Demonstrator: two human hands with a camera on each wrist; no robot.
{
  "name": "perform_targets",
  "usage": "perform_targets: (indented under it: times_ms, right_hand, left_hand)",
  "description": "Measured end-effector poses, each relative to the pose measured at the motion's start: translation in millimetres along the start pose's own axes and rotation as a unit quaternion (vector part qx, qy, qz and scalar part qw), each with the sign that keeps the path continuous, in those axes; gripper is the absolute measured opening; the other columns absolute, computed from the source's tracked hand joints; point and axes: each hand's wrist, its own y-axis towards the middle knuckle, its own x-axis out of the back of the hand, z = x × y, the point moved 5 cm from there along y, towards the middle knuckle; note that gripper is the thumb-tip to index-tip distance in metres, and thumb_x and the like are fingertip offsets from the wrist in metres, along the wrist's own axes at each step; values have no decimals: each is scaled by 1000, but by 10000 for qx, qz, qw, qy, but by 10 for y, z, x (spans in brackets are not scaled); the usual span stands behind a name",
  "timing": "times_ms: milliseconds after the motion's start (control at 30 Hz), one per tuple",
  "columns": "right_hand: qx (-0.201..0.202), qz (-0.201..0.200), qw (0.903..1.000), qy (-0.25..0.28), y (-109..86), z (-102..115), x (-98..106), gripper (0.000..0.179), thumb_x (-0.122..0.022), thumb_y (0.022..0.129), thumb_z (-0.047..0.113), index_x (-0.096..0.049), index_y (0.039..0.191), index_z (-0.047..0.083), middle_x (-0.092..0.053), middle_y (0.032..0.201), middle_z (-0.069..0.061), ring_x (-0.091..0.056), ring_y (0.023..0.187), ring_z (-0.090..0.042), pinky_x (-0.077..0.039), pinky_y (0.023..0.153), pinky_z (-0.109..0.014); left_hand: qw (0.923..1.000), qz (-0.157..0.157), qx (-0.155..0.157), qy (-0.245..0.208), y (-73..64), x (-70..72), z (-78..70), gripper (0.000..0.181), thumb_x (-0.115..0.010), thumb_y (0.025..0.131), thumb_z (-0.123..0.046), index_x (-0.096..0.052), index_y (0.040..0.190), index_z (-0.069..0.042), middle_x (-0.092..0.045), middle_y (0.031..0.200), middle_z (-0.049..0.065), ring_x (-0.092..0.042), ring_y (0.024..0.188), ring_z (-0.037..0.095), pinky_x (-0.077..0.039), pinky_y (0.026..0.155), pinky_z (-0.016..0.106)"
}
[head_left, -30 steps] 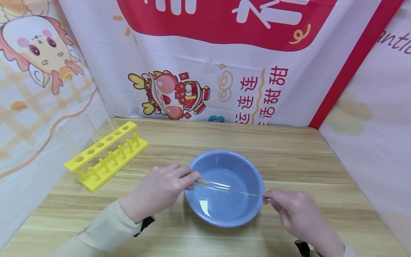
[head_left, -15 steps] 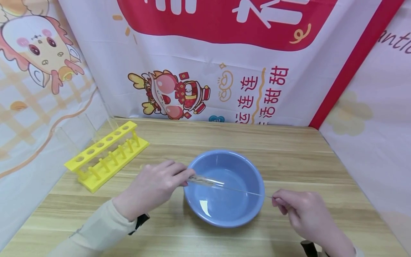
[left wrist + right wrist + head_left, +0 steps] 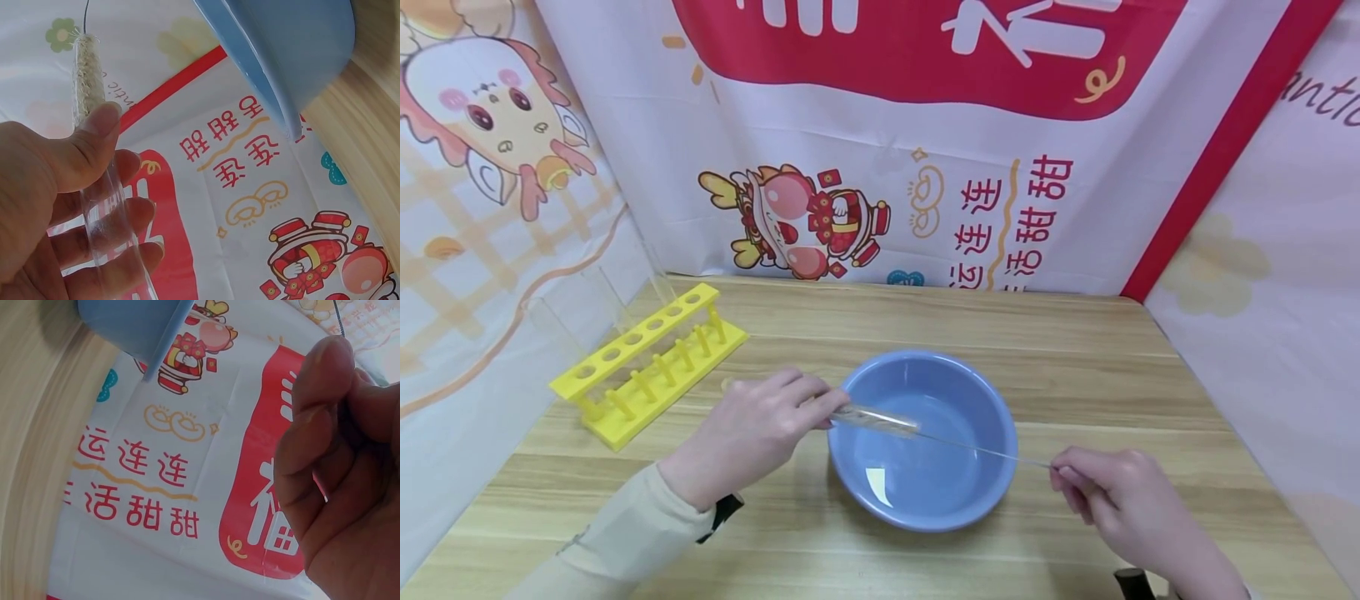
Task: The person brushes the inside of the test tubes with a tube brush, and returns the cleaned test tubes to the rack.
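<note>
My left hand grips a clear test tube lying nearly level over the left part of a blue basin. In the left wrist view, the thumb presses on the tube and the other fingers curl behind it. Pale bristles of a test tube brush sit inside the tube's mouth end. The brush's thin wire handle runs rightward across the basin to my right hand, which pinches it between thumb and index finger, just beyond the basin's right rim.
A yellow test tube rack stands at the back left, with clear tubes leaning in it. The wooden table meets printed cloth walls at the back and on both sides.
My right hand has moved right and slightly down, drawing the wire outward. My left hand has shifted a little left with the tube. Basin and rack stay put.
</note>
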Motion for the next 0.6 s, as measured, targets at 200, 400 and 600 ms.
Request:
perform_targets:
  times_ms: [200,400,600]
  right_hand:
    - [-125,15,9997,228,-62,-22,19,49,-61,75,-26,-58,81,23,-46,61,19,-42,53,11,-35,45,-6]
    - [-97,21,9999,136,-104,-33,27,50,-63,74,-25,-57,81,24,-44,61,19,-41,54,13,-35,47,-6]
    - [-21,-140,9980,-618,-114,59,70,23,-55,101,7,-63,86,22,-51,67,22,-45,57,13,-41,53,-6]
  left_hand:
    - [9999,114,95,-72,-10,-2,29,35,-85,78,-19,-75,111,-14,-71,94,2,-68,82,17,-59,60,28]
    - [9999,66,85,-61,-35,-7,43,35,-85,77,-18,-75,110,-14,-71,94,2,-68,82,17,-59,60,29]
    - [9998,166,82,-49,-49,-13,51,36,-86,77,-18,-75,110,-14,-71,95,1,-67,83,17,-58,59,27]
